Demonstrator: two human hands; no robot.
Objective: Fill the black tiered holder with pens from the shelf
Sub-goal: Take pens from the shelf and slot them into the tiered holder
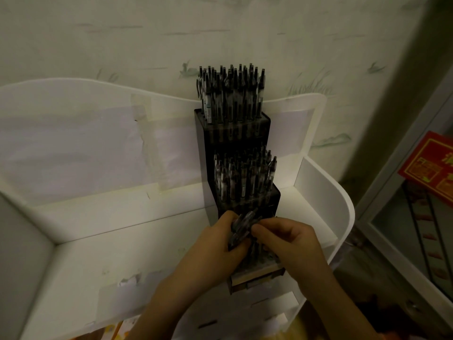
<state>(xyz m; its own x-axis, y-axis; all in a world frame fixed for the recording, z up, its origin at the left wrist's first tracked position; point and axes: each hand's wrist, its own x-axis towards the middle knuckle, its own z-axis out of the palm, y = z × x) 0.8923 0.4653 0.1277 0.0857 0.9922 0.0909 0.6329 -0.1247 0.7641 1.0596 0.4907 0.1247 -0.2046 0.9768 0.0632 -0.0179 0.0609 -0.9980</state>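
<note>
From my remote seat I saw the black tiered holder standing on the white shelf, its back against the shelf's rear panel and close to the right side wall; its top tier and middle tier were packed with upright pens, while the lowest tier, nearest the front lip, was mostly hidden under the hands; the left hand gripped a bundle of dark pens with fingers curled round it, held tilted just above that lowest tier; the right hand had its fingers curled in at the bundle, pinching at the pens (which pen exactly, I could not tell); the two hands met over the holder's front edge; left of the holder the shelf surface lay broad and open up to the left wall, with taped paper on the rear panel; to the right only a narrow strip separated holder from side wall; a red printed card sat well apart on the right
</note>
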